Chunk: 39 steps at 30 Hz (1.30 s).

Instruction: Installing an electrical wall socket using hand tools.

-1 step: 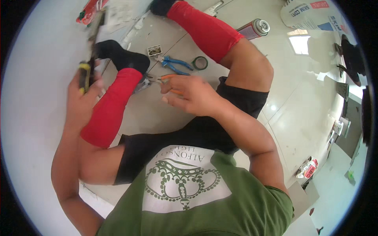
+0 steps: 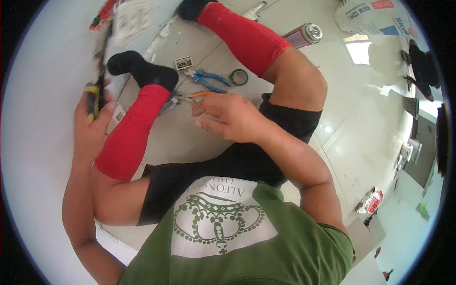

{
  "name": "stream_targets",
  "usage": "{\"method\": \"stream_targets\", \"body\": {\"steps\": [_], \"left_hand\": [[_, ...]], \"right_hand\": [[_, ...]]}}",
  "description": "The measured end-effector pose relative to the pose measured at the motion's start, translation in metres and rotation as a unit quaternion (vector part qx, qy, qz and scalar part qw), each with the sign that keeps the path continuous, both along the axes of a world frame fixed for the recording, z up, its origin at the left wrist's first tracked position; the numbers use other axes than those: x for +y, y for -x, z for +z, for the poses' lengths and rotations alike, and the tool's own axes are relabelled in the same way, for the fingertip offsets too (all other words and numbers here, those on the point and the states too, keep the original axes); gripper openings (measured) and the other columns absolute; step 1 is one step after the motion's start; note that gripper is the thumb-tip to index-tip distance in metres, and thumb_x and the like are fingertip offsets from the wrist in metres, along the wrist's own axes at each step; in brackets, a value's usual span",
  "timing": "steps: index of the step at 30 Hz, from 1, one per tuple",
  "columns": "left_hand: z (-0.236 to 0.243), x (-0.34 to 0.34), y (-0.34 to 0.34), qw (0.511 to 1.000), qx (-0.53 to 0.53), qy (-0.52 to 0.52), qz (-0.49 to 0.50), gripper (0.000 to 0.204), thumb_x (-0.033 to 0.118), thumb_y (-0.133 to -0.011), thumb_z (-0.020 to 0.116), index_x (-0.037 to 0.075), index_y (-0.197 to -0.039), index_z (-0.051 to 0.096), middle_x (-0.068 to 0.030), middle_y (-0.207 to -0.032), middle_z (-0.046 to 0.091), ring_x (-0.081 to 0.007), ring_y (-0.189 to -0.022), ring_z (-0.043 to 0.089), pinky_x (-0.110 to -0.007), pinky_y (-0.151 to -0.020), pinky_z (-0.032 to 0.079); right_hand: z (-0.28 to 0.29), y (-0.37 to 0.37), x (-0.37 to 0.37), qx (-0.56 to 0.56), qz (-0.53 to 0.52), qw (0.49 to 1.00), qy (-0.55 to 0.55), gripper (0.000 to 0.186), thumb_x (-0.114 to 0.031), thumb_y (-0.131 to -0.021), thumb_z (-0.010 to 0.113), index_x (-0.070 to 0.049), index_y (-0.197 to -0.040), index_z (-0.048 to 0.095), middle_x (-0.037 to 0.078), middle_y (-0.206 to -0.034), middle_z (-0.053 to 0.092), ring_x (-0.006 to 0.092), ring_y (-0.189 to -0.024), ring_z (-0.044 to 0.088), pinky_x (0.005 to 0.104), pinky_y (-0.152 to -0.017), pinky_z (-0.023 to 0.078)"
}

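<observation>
My left hand [image 2: 91,126] grips the yellow-and-black handle of a long, narrow dark tool [image 2: 91,102] near the wall on the left. Its blurred shaft points away, past the black sock on my left foot, so its exact kind is unclear. Over the floor between my legs, my right hand [image 2: 228,116] is closed around orange-handled pliers [image 2: 183,96], their metal jaws pointing left. Just beyond lie blue-handled pliers [image 2: 213,80] and a green roll of tape [image 2: 239,77]. A small matchbox-like box [image 2: 183,62] sits beside the blue pliers.
A spray-type can [image 2: 304,35] lies past my right knee. Farther right are a white printed sack [image 2: 368,19] and a crumpled red-and-white packet [image 2: 369,201]. The white wall [image 2: 42,142] runs along my left, with a blurred white panel [image 2: 135,21] at the far end.
My left hand has shifted slightly left and toward me with the long tool. The right hand stays almost in place, still holding the orange-handled pliers.
</observation>
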State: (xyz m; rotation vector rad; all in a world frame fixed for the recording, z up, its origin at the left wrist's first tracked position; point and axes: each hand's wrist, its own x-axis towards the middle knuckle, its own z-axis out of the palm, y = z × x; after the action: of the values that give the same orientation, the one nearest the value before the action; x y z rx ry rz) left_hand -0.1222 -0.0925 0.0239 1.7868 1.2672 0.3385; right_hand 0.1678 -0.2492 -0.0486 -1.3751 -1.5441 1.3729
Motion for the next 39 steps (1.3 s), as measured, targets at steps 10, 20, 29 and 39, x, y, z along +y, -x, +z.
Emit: {"method": "stream_targets", "body": {"steps": [10,20,29,39], "left_hand": [[-0.010,0.007,0.070,0.995,-0.037,-0.092,-0.010,0.045,0.007,-0.099,0.057,-0.005,-0.142,0.049,-0.0101,-0.130,0.058,-0.0178,-0.116,0.055,-0.034,-0.106,0.040],[0.003,-0.008,0.035,0.981,0.056,-0.169,-0.074,0.047,-0.001,-0.092,0.059,0.000,-0.139,0.053,-0.0060,-0.109,0.064,-0.0145,-0.102,0.060,-0.031,-0.093,0.048],[0.012,-0.001,0.038,0.900,0.115,-0.381,-0.177,0.058,-0.007,-0.082,0.065,0.002,-0.137,0.052,-0.0202,-0.118,0.063,-0.0344,-0.093,0.063,-0.041,-0.083,0.053],[0.009,-0.004,0.052,0.895,0.168,-0.390,-0.138,0.056,-0.013,-0.081,0.060,0.007,-0.133,0.054,-0.0152,-0.112,0.065,-0.0310,-0.096,0.066,-0.041,-0.081,0.054]], "right_hand": [[0.072,-0.182,-0.053,0.152,-0.549,0.774,-0.277,0.038,-0.033,-0.100,0.059,0.004,-0.103,0.067,0.019,-0.094,0.070,0.0333,-0.083,0.070,0.0390,-0.069,0.056],[-0.186,-0.219,-0.127,-0.390,-0.549,0.712,0.198,0.055,-0.052,-0.086,0.071,0.002,-0.100,0.071,0.024,-0.106,0.072,0.0367,-0.091,0.070,0.0479,-0.084,0.052],[0.075,-0.162,-0.039,-0.121,-0.353,0.902,-0.219,0.033,-0.017,-0.097,0.068,-0.003,-0.127,0.068,0.006,-0.096,0.066,0.0148,-0.084,0.065,0.0287,-0.071,0.053],[0.055,-0.060,0.046,-0.155,-0.059,0.950,-0.266,0.037,-0.009,-0.085,0.077,-0.002,-0.121,0.072,0.009,-0.096,0.067,0.0171,-0.084,0.064,0.0289,-0.077,0.051]]}}
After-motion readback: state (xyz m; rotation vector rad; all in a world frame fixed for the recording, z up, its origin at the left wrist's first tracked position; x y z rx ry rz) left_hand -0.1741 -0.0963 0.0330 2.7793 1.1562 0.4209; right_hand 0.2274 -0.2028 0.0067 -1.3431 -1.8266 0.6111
